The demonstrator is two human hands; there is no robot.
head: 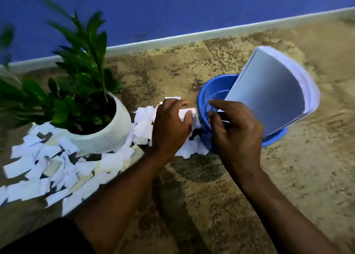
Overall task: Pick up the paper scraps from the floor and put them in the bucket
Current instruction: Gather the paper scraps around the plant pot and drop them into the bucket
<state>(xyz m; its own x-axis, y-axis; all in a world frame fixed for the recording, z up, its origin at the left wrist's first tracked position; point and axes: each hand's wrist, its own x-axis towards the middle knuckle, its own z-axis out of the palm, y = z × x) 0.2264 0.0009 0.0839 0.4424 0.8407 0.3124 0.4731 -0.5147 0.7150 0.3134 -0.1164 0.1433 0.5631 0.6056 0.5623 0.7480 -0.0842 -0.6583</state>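
White paper scraps (57, 169) lie strewn over the speckled tan floor (211, 205) in a loose band that runs from the lower left, around the front of a white plant pot (107, 132), up toward the blue bucket (203, 99). The band's long axis slants from lower left to upper right. Most pieces lie flat and overlap each other; their edges point every which way.

The left hand (169, 126) is over the near end of that band, just left of the bucket, palm down. Its grip is curled closed around a few white scraps (187, 115) that show between the thumb and fingers. More scraps lie on the floor right under and beside this hand, touching the bucket's base.

The right hand (234, 130) is at the bucket's near rim. Its grip is pinched on the lower corner of a stack of paper sheets (269, 96), thumb on the near side and fingers bent. The stack stands tilted, its lower edge dipping inside the bucket and its long axis leaning up and to the right, with the far sheets fanned out along the curved outer edge.

The bucket stands upright on the floor, near the blue wall (172, 9). The plant's green leaves (80, 61) rise left of both hands.
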